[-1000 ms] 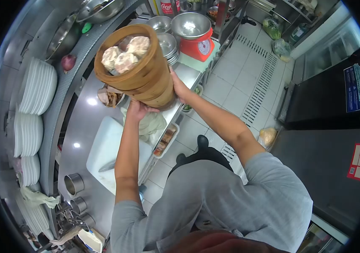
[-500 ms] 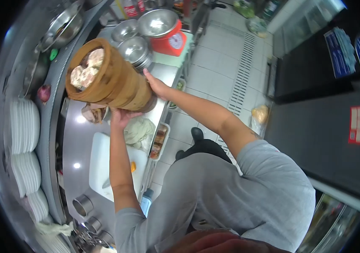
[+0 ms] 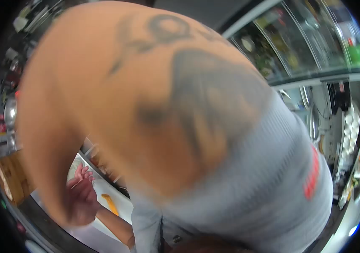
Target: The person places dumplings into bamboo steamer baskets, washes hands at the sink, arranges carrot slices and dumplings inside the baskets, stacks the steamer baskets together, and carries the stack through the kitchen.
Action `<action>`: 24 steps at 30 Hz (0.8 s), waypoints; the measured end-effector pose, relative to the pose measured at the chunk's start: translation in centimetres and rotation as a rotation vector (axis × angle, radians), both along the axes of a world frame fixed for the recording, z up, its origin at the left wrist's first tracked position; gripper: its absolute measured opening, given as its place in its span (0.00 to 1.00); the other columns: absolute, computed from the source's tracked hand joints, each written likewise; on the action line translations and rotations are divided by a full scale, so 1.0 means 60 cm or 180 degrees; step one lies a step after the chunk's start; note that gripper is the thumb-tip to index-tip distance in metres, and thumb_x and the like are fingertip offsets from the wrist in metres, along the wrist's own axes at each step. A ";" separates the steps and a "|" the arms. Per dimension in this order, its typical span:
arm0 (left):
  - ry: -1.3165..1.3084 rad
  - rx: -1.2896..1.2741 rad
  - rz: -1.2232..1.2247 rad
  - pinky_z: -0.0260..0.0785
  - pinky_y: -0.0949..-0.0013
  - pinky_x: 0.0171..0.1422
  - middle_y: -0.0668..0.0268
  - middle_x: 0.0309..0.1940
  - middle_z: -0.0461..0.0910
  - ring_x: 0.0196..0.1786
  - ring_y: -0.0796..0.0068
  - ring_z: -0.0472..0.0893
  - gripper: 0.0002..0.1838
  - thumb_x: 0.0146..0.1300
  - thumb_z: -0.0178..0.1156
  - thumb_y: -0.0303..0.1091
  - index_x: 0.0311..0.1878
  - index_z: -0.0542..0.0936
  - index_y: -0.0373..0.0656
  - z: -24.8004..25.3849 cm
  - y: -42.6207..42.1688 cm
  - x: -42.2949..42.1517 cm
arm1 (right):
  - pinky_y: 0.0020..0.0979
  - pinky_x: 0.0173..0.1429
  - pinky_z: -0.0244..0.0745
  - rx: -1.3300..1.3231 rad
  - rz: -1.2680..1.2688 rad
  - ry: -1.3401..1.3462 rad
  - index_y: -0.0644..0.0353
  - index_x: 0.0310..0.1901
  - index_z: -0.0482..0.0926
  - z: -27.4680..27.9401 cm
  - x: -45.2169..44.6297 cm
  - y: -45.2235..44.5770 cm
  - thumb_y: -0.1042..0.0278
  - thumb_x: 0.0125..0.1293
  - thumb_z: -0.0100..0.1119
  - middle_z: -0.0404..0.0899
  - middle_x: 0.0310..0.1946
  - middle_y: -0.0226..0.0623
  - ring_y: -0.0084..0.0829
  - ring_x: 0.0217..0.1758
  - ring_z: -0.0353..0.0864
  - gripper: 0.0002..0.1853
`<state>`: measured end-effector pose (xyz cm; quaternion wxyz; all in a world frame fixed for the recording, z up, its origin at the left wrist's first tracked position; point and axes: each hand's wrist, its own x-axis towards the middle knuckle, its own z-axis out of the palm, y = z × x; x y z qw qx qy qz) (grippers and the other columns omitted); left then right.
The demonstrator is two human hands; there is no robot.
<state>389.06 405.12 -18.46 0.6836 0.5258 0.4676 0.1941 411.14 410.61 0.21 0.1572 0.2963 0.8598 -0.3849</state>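
My raised right arm, tattooed and blurred, fills most of the view. My right hand point(image 3: 82, 203) shows below its forearm at lower left, overlapping my left wrist; its fingers are too blurred to read. The fingers of my left hand point(image 3: 83, 172) emerge beyond it, slightly curled and apart, with nothing seen in them. To the left, apart from both hands, is the bamboo steamer point(image 3: 19, 179), tilted in the view, with pale food point(image 3: 5, 181) at its mouth. A yellow handle point(image 3: 110, 205) lies on the white cutting board point(image 3: 123, 206) beside my left forearm.
A metal bowl point(image 3: 10, 111) is at the far left. A glass-fronted fridge point(image 3: 281, 40) with shelves of goods stands at upper right. Below it, at right, are white racks or trays point(image 3: 349, 139). Food containers point(image 3: 100, 162) sit along the counter edge.
Both hands have let go of the bamboo steamer, which now sits at the far left. My right arm has come up across the view, and the view has swung to the right.
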 end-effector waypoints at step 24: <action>0.0219 -0.0317 -0.0966 0.70 0.76 0.38 0.68 0.46 0.84 0.37 0.82 0.80 0.24 0.76 0.58 0.49 0.65 0.77 0.42 0.016 -0.085 0.413 | 0.40 0.63 0.80 0.2794 -0.8174 0.0902 0.76 0.64 0.74 -0.070 1.050 -0.472 0.50 0.54 0.80 0.83 0.56 0.55 0.46 0.60 0.84 0.44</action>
